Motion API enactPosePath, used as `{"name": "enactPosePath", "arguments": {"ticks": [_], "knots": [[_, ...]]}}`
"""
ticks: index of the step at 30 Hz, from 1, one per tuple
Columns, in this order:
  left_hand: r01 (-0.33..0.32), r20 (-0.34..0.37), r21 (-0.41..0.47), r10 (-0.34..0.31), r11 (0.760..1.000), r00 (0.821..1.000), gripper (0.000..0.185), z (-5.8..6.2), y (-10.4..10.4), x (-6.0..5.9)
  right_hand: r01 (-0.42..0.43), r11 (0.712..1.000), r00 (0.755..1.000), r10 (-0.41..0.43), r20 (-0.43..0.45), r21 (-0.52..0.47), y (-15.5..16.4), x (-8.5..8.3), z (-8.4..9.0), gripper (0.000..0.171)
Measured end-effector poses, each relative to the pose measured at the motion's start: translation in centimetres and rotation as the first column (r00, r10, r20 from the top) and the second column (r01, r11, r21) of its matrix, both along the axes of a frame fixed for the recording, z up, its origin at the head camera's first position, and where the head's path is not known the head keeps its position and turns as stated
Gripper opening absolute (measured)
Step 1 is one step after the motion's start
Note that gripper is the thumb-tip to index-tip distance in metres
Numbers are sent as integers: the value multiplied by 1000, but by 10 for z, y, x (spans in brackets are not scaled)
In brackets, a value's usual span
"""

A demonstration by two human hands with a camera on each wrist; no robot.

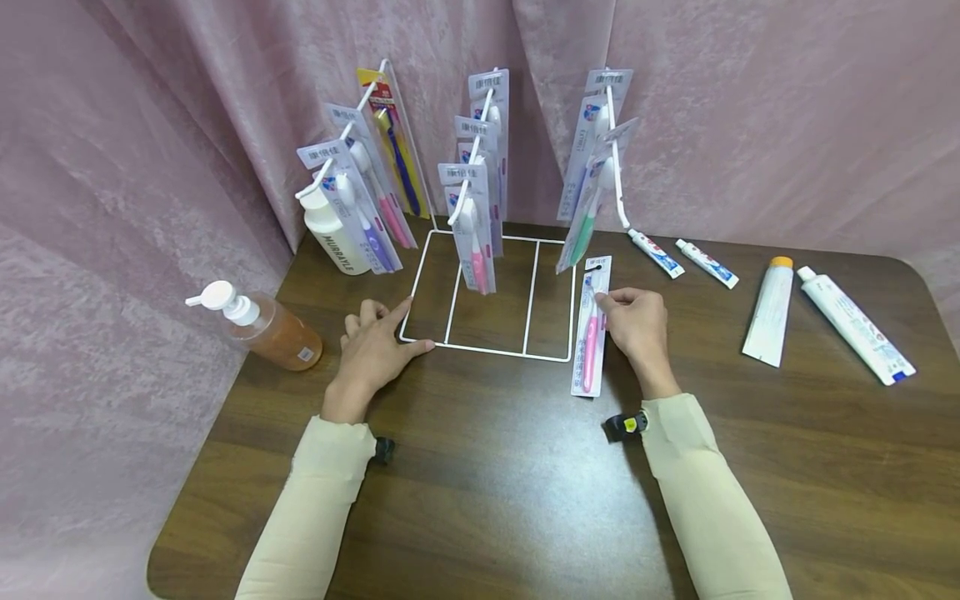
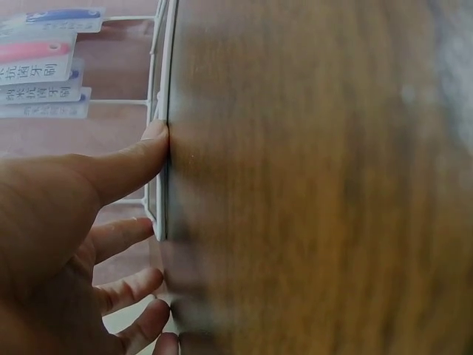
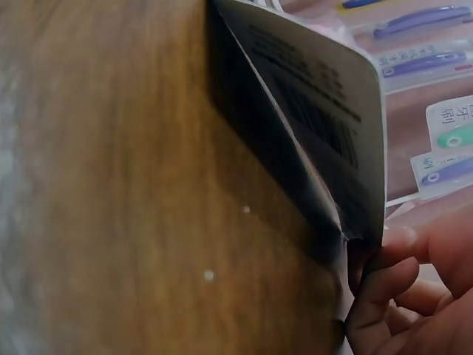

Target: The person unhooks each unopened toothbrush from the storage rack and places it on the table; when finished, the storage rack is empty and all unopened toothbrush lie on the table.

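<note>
My right hand [image 1: 636, 323] pinches the top edge of a pink toothbrush pack [image 1: 591, 327], a long flat card with a clear blister, lying on the dark wood-grain table [image 1: 495, 467] just right of the white wire rack [image 1: 489, 293], touching or nearly touching its base rail. My left hand [image 1: 372, 343] rests spread and relaxed on the table at the rack's front left corner, holding nothing, with the index fingertip against the thin wire. The left wrist view shows what the head view cannot: the thumb [image 2: 129, 166] pressed flat to the white rail and the other fingers loosely fanned beneath it. The right wrist view shows the pack's printed back with a barcode, its corner lifted off the wood and my fingertips [image 3: 384, 285] curled under that edge (the pink brush itself is hidden there). More carded toothbrushes hang from the rack's three upright hooks at 12 o'clock from my hands. At 10 o'clock an amber pump bottle [image 1: 262, 327] lies on its side, with a white bottle [image 1: 330, 233] beyond it, partly hidden behind the cards. At 2 to 3 o'clock lie four toothpaste tubes [image 1: 768, 312], smooth and tapering; their print is too small to read.
</note>
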State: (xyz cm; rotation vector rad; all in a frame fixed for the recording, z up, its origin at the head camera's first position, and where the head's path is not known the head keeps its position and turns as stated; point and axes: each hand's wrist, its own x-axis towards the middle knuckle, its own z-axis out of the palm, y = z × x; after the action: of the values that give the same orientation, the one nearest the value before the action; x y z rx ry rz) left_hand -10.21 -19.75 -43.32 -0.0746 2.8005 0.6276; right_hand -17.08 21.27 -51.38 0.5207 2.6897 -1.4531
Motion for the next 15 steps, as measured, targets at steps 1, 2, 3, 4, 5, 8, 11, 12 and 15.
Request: {"name": "enactPosePath", "arguments": {"ticks": [1, 2, 3, 4, 5, 8, 11, 12, 15], "knots": [[0, 1, 0, 0, 1000, 1000, 91, 0, 0, 0, 0, 1000, 1000, 0, 7, 3, 0, 1, 1, 32], [0, 1, 1, 0, 1000, 1000, 91, 0, 0, 0, 0, 1000, 1000, 0, 16, 6, -1, 1, 2, 32], [-1, 2, 3, 1, 1000, 1000, 91, 0, 0, 0, 1, 1000, 1000, -1, 27, 11, -2, 2, 4, 32], [-2, 2, 3, 2, 1000, 1000, 91, 0, 0, 0, 3, 1000, 999, -4, 39, 16, -3, 3, 6, 31], [-3, 3, 3, 3, 1000, 1000, 91, 0, 0, 0, 4, 1000, 999, -5, 51, 19, -4, 4, 9, 31], [-7, 3, 3, 7, 1000, 1000, 91, 0, 0, 0, 9, 999, 997, -12, 78, 37, -10, 9, 22, 31], [-10, 2, 1, 10, 1000, 1000, 91, 1, 1, 0, 7, 999, 997, -10, 70, 46, -17, 18, 42, 32], [-10, 3, 0, 10, 1000, 1000, 91, 1, 1, 0, 7, 999, 998, -10, 62, 51, -20, 22, 50, 32], [-9, 4, -1, 9, 1000, 1000, 91, 1, 1, 0, 3, 998, 999, -6, 42, 65, -26, 32, 67, 32]]}}
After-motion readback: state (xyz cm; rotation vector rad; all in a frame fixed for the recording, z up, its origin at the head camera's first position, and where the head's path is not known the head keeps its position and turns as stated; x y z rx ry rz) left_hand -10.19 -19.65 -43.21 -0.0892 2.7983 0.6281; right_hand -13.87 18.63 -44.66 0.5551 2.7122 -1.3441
